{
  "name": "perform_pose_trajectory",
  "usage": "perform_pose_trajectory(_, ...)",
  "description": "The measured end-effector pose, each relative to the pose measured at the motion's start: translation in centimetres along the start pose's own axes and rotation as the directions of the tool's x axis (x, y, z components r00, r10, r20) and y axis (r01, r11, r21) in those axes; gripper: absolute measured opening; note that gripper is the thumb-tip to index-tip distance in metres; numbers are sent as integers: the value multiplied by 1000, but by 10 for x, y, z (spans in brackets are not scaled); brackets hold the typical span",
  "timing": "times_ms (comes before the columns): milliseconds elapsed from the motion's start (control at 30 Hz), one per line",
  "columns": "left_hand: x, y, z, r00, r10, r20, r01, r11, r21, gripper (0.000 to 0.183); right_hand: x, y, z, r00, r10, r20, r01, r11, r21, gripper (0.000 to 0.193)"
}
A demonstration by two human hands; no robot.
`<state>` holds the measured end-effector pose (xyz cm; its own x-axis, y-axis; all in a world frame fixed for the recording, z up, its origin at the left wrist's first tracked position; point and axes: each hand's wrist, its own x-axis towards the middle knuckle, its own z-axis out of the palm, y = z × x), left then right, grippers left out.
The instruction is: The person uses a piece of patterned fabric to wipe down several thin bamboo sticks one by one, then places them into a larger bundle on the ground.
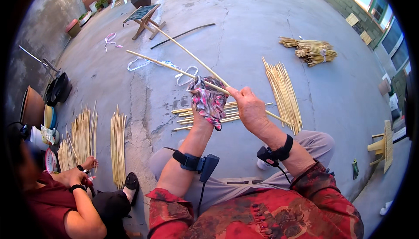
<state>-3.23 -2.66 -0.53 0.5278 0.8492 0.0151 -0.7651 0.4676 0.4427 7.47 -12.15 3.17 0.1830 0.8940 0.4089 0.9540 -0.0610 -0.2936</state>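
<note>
The right hand's fingers point(239, 94) were pinched shut on a long pale bamboo stick point(174, 70), thumb on top, just where it crossed in front of the chest; the right hand point(251, 110) sat close behind that pinch, wrist up. Beside it the left hand point(205, 108) was bundled inside a patterned cloth point(207, 100), closed around the same stick, though the fabric hid the fingers and I could not tell how tightly they gripped. From there the stick ran away up-left over the concrete floor point(244, 29), a second stick point(192, 55) crossing near it, and its near end poked out lower right past the knuckles. It looked light, stiff and springy, smooth enough to slide, possibly splintery, which would suit a cloth-padded hold near the middle with bare fingers steadying. Below the hands lay a small loose pile of sticks point(205, 116), a longer row point(283, 95) to the right, a tied bundle point(312, 51) beyond. At the left a seated person's hands point(83, 171) worked among more sticks point(80, 134); a wooden stool point(144, 18) stood far off.
</note>
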Motion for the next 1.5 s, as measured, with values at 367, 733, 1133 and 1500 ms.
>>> perform_pose_trajectory(367, 5, 9, -2, 973, 41, -228, -31, 998, 47, 33, -5, -16, 25, 983, 167, 72, -175, 758, 628, 37)
perform_pose_trajectory(733, 13, 12, -9, 895, 202, -398, -147, 975, 164, 24, -29, -3, -3, 932, 69, 356, -188, 931, 313, 18)
perform_pose_trajectory(1133, 14, 93, -22, 865, 252, -433, -191, 965, 180, 29, -176, 102, -149, 841, 206, 500, -258, 966, 37, 16)
perform_pose_trajectory(1500, 26, 87, -30, 838, 331, -435, -306, 943, 129, 23, -191, 82, -158, 926, 194, 323, -197, 980, -22, 25)
